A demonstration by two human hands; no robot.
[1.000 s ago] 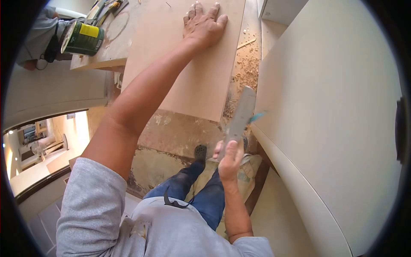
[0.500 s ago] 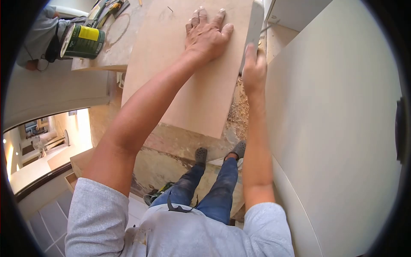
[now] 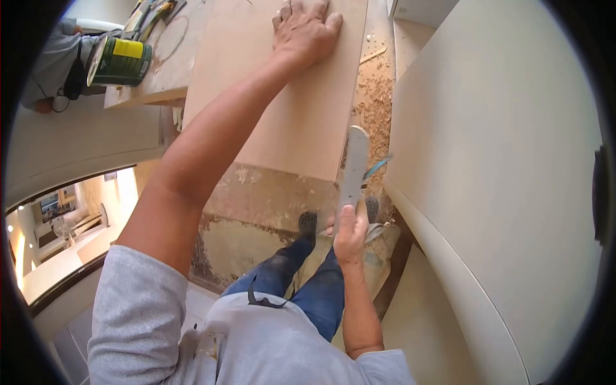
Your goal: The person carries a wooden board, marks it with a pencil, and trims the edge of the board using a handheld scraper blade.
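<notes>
My left hand [image 3: 305,32] rests on the upper part of a wide, pale wooden board [image 3: 295,122], its fingers spread and its palm down. My right hand [image 3: 350,239] is closed round the near end of a long metal hand plane [image 3: 355,168]. The plane lies along the board's right edge near its front corner, its side turned towards me. I cannot tell whether it touches the edge. A bluish strip sticks out on its right side. The fingers under the plane are mostly hidden.
Wood shavings [image 3: 375,96] lie along the board's right side, with a thin wooden strip [image 3: 373,55] among them. A large pale panel [image 3: 500,160] stands close on the right. At upper left are a green can [image 3: 125,61], several tools and a person's grey sleeve [image 3: 54,58].
My right hand has drawn the hand plane back towards me along the board's right edge, from the far part to the front corner. My left hand stays flat on the board.
</notes>
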